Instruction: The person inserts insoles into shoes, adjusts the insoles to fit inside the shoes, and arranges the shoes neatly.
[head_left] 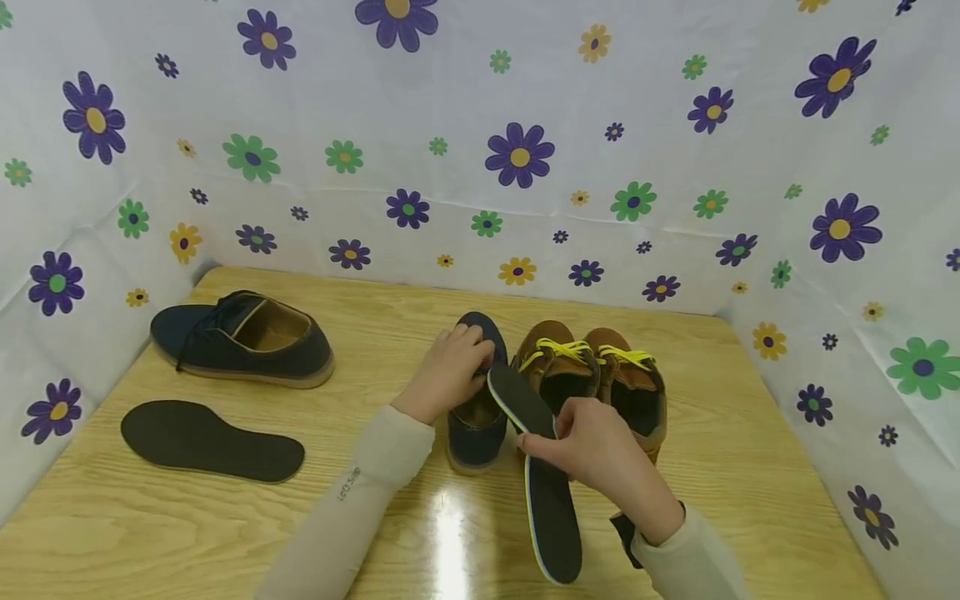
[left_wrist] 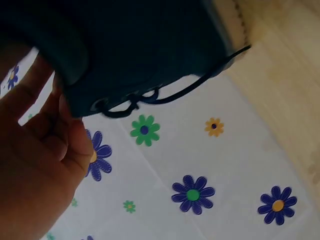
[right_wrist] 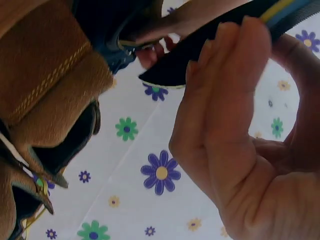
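A navy lace-up shoe [head_left: 477, 446] stands toe-away on the table, its opening facing up. My left hand [head_left: 447, 372] pinches the shoe's upper around the tongue, fingers curled at its edge; the lace and eyelets [left_wrist: 98, 105] show in the left wrist view. In my right hand [head_left: 603, 450] is a black insole [head_left: 553, 521] with a pale edge, gripped about its middle between thumb and fingers. The insole slants above the table, one end close to the shoe's opening. Its far end [right_wrist: 167, 70] appears near the left hand's fingers in the right wrist view.
Two brown shoes [head_left: 555, 337] with yellow laces stand just right of the navy one. Another navy shoe [head_left: 247, 342] lies far left, with a second black insole [head_left: 210, 442] flat in front of it. Flower-patterned cloth [head_left: 450, 92] walls the wooden table [head_left: 375, 533] at back and sides.
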